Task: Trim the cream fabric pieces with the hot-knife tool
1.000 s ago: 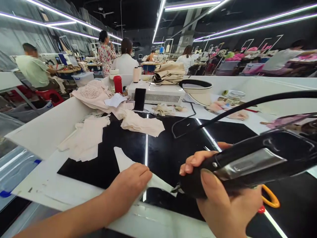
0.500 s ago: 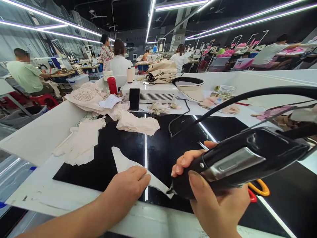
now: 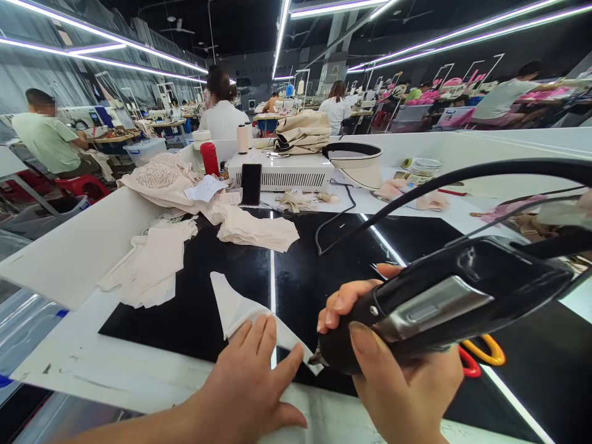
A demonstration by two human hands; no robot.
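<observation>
My right hand [image 3: 393,364] is wrapped round a black corded electric hand tool [image 3: 430,302] with a silver plate on its side, shaped like a trimmer. Its small metal tip meets the right-hand point of a white, curved fabric piece [image 3: 235,302]. Fingers spread, my left hand [image 3: 259,370] rests on that piece's lower edge, thumb out toward the tip. The fabric lies on a glossy black board [image 3: 319,283]. Scissors with red and orange handles [image 3: 485,350] are partly hidden behind the tool and my right hand.
Pale stacked fabric pieces [image 3: 256,229] and loose cut pieces [image 3: 157,265] lie at the left. Behind them stand a phone [image 3: 251,185], a red bottle [image 3: 209,159] and a white vented box [image 3: 282,172]. A sun visor [image 3: 356,165] sits beside the box. People sit at sewing tables beyond.
My left hand has shifted toward me and right, its fingers going from bunched to spread. The fabric's left end has moved slightly. The tool has moved a little left.
</observation>
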